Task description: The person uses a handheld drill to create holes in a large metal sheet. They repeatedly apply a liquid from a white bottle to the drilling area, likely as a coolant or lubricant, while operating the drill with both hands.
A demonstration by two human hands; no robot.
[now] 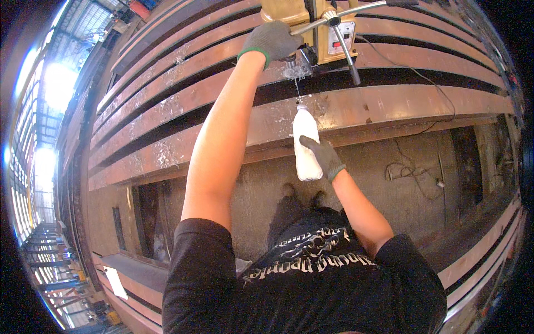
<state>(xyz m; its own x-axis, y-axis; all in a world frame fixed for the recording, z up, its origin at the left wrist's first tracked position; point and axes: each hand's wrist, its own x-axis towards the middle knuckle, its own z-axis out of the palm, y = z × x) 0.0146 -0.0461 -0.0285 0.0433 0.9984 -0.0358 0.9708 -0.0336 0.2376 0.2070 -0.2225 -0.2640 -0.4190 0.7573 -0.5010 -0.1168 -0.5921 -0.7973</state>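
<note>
A yellow magnetic drill point(332, 42) stands on the rust-brown steel beams, with a hub of metal feed handles point(352, 65) on its front. My left hand point(269, 42), in a dark grey glove with a green cuff, is closed around one of these handles at the drill's left side. In my gloved right hand point(321, 152) is a plastic bottle point(305, 132) of white liquid, tilted with its nozzle pointing up toward the drill. A thin stream runs from the nozzle to the drill bit point(291, 62), where pale metal shavings are gathered.
Long steel beams point(389, 106) lie side by side across my front, with dark gaps between them. Shavings point(167, 147) are scattered on their left part. A black cable point(431, 83) trails from the drill over the beams to the floor, where a cord point(414, 173) lies coiled.
</note>
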